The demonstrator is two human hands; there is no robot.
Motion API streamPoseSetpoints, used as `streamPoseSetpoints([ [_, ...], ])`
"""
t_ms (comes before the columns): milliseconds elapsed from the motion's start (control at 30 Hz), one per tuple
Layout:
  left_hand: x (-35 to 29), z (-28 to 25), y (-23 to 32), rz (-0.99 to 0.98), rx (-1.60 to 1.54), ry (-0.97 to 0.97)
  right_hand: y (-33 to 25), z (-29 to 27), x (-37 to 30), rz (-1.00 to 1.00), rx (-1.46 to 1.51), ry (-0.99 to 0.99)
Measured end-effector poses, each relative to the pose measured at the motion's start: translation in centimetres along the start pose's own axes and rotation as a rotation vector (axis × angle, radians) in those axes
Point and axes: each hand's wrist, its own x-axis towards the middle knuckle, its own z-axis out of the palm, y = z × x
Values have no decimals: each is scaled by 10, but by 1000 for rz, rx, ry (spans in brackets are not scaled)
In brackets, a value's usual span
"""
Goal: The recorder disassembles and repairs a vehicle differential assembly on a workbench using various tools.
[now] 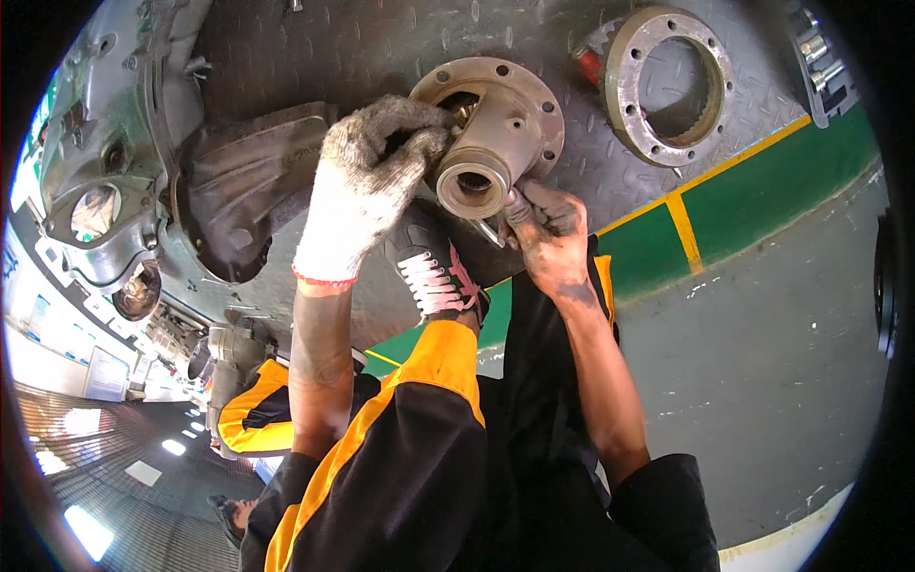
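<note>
A grey metal differential case [510, 129] with a round, holed flange stands on the patterned metal plate, its hollow tube end facing me. My left hand [372, 162], in a dirty white knit glove, has its fingers curled against the case's left side, at a window where something brass-coloured shows. Its fingertips are partly hidden. My right hand [551, 234], bare and smudged with grease, is closed at the lower right of the tube end. A thin shiny metal rod [490, 232] sticks out beside its thumb; the rod's other end is hidden.
A toothed metal ring [624, 91] with bolt holes lies at the right, by a red object [588, 65]. Large grey housings [105, 143] fill the left. A metal block with cylinders [822, 62] stands far right. My shoe [434, 276] is just below the case. Another person [233, 515] appears lower left.
</note>
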Motion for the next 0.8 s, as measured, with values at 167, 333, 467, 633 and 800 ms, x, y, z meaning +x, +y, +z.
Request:
streamPoseSetpoints([
  [167,-1,1,2,-73,-75,4,-4,2,1,36,-51,-9],
  [333,-2,-4,-9,48,-4,-21,-5,-8,1,14,-66,-91],
  [467,-4,2,-7,-1,10,63,-16,-4,8,85,211,166],
  [633,2,2,4,77,260,51,-2,-4,18,-248,-305,119],
  [800,5,-6,-20,197,158,-25,20,-13,2,-269,-590,140],
])
